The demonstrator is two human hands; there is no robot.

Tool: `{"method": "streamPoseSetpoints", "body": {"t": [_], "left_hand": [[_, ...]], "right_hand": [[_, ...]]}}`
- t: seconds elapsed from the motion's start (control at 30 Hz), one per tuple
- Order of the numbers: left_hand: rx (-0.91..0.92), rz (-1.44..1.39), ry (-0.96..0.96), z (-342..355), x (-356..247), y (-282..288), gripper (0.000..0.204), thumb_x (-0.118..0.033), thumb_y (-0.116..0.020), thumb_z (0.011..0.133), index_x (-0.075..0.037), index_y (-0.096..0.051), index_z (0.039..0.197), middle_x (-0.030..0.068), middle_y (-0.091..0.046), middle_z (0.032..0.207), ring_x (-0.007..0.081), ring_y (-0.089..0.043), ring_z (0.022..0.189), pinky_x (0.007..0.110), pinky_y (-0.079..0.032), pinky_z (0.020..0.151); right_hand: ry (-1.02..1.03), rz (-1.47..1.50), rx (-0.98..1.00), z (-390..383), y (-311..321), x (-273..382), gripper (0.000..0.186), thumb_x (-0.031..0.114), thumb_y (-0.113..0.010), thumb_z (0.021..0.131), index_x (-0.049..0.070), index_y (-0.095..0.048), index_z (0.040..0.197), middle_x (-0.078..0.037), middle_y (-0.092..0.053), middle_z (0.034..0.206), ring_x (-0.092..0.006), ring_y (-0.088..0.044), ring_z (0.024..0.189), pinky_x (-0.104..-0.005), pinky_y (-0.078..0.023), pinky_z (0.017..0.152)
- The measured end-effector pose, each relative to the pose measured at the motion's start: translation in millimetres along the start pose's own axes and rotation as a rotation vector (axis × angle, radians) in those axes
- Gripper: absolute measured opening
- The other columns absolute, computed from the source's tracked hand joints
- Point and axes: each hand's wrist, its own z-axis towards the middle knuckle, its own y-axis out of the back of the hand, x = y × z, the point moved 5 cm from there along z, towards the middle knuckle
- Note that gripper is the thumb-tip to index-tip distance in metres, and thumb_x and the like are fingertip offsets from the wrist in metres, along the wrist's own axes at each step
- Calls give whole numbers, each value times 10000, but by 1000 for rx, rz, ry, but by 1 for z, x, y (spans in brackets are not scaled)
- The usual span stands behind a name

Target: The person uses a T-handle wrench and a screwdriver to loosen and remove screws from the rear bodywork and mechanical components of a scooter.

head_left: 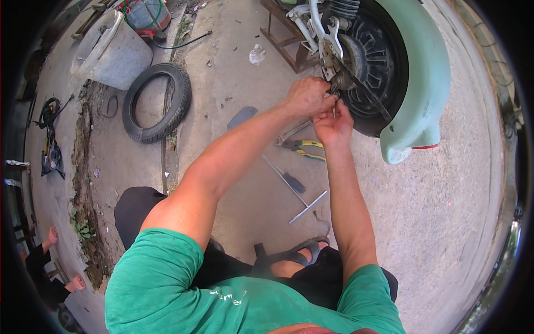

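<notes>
1. Wheel (381,39) is at the upper right, beside the pale green fender (428,61). How its weight is supported, I cannot tell; if the support is weak, it could tip or turn toward the fingers.
2. Left hand (308,97) has its fingers bent at the metal fittings near the hub, and right hand (335,125) brings its fingertips just beside them. Whether they grasp some small part, I cannot tell, because the fingers cover that place. Such a part, pinched only by fingertips, could slip and fall to the ground.
3. Bare skin is close to metal edges, so a sudden slip could scrape the knuckles.
4. Both arms reach far forward; if one hand loses its hold under force, the body may lose balance.
5. Yellow-handled pliers (308,151), a screwdriver (293,182) and a T-handled tool (307,207) lie on the ground. The sandalled foot (308,253) is near the last one and could step on it carelessly.
</notes>
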Motion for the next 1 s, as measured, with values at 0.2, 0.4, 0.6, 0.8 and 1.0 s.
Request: {"method": "streamPoseSetpoints", "body": {"t": [0.2,0.4,0.6,0.8,1.0], "left_hand": [[22,22,8,2,0,-1,348,-386,-671,849,-50,-724,921,204,-716,909,410,-691,916,518,-557,791],[25,32,-5,2,0,-1,346,-383,-665,846,-52,-724,928,204,-719,915,410,-691,920,520,-558,797],[39,40,7,2,0,0,357,-390,-665,845,-55,-734,944,204,-721,925,408,-693,927,523,-556,801],[-10,13,-4,-1,3,1,369,-395,-665,840,-37,-735,891,208,-721,917,409,-693,915,527,-555,784],[21,-15,19,1,0,1,385,-394,-649,841,-19,-731,818,204,-715,873,407,-697,871,522,-555,749]], "right_hand": [[-23,72,-38,3,5,1,116,253,-644,982,144,-620,1016,-6,-648,891,-155,-572,791,-344,-434,708],[-31,18,-16,6,2,6,127,268,-630,994,146,-618,1028,-13,-646,894,-157,-567,789,-338,-438,699],[-11,26,-29,3,-1,3,187,326,-596,1016,143,-632,1005,1,-650,886,-143,-560,787,-313,-422,675],[-102,-63,-54,-21,-24,-4,241,366,-577,1015,142,-663,989,28,-656,886,-132,-547,758,-303,-403,655],[-204,-118,22,-14,-6,7,239,343,-594,992,125,-692,978,18,-692,911,-136,-583,792,-301,-410,710]]}}
